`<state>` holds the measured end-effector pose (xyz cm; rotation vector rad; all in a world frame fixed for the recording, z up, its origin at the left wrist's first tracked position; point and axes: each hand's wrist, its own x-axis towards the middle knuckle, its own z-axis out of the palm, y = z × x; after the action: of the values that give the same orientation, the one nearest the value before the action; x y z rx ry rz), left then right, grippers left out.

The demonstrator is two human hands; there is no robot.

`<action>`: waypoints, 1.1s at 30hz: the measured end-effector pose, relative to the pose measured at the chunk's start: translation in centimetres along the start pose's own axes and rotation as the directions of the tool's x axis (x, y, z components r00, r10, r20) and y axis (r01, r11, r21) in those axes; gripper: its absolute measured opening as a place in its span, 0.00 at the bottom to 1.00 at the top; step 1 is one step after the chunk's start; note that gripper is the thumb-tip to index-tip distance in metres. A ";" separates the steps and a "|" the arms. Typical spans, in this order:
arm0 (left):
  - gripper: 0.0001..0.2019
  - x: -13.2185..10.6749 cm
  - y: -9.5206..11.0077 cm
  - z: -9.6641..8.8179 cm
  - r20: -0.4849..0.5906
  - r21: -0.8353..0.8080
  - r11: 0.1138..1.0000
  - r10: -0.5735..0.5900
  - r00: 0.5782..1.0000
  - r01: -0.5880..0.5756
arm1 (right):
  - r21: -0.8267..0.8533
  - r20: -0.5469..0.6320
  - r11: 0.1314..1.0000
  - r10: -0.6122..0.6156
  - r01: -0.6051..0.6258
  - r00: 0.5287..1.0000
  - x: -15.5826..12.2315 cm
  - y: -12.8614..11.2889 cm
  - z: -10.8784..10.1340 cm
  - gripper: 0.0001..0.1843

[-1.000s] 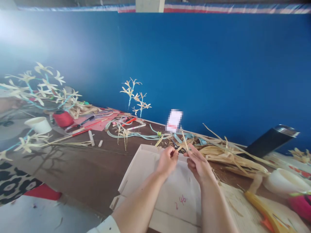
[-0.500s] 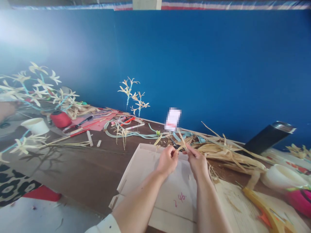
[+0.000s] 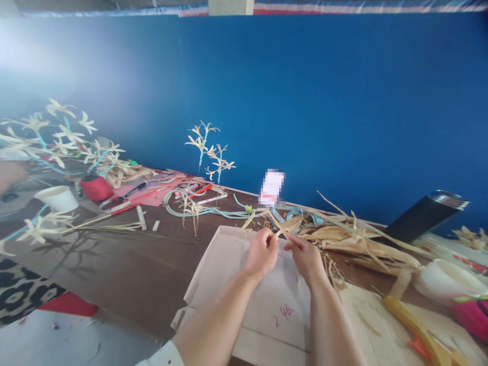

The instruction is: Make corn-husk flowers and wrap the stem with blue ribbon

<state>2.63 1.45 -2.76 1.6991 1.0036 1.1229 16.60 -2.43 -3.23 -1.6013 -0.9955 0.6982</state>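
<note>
My left hand (image 3: 262,253) and my right hand (image 3: 305,256) are held close together above a flattened pale cardboard box (image 3: 229,264) with pink numbers on it. Both pinch a small straw piece (image 3: 279,230) of thin tan strips between their fingertips. The fingers of each hand are closed on it. Just behind the hands lies a heap of dried straw husks (image 3: 354,241) on the brown table (image 3: 125,269).
Straw flowers on blue stems (image 3: 209,150) stand at the blue wall; more straw flower sprays (image 3: 64,137) lie at left. A red thread spool (image 3: 94,186), a white cup (image 3: 57,198), a black flask (image 3: 423,216), a white bowl (image 3: 442,282) and yellow scissors (image 3: 415,325) surround the box.
My right hand has drawn in toward the left hand and closed its fingers on the straw piece. The straw tips now sit lower. The left hand has barely moved.
</note>
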 end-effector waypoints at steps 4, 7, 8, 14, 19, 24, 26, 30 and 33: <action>0.09 0.2 -0.2 -0.1 -0.018 0.005 0.999 -0.038 0.999 0.038 | 0.308 0.001 0.945 0.114 -0.109 0.993 -0.4 -0.6 -0.9 0.31; 0.08 0.2 -0.2 0.0 0.015 -0.023 0.999 -0.046 0.999 0.046 | 0.427 0.318 0.862 0.138 -0.272 0.938 -1.3 -1.7 -0.3 0.31; 0.07 0.1 -0.2 0.1 0.031 -0.034 0.998 -0.043 0.999 0.044 | 0.427 0.384 0.855 0.124 -0.295 0.915 -1.5 -1.9 0.0 0.28; 0.07 -0.2 -0.3 0.5 0.029 0.005 1.000 -0.005 1.000 0.005 | 0.275 0.206 0.952 0.078 -0.134 0.975 -0.8 -1.2 0.8 0.27; 0.09 0.2 -0.6 0.0 -0.112 0.047 0.997 -0.053 0.992 0.059 | -0.309 -0.367 0.945 -0.019 -0.103 0.930 0.4 -0.1 -2.4 0.24; 0.09 0.4 -0.2 -0.5 -0.239 -0.038 0.992 -0.128 0.962 0.123 | -0.614 -0.438 0.728 0.009 -0.306 0.899 0.3 -0.6 -3.4 0.25; 0.09 0.3 -0.2 -0.5 -0.245 -0.039 0.993 -0.118 0.962 0.112 | -0.664 -0.419 0.696 -0.044 -0.274 0.907 0.1 -1.0 -3.0 0.23; 0.10 0.1 -0.4 0.0 -0.241 -0.007 0.997 -0.075 0.968 0.075 | -0.714 -0.447 0.684 -0.283 -0.147 0.849 -0.4 -2.3 -1.5 0.17; 0.10 0.1 -0.6 0.4 -0.226 0.040 0.998 -0.038 0.973 0.048 | -0.715 -0.346 0.695 -0.267 -0.068 0.899 -0.4 -3.5 0.0 0.19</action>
<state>2.93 1.67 -3.42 1.6017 1.2086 1.2940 15.60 -2.49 0.14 -2.2242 -1.0696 -0.1966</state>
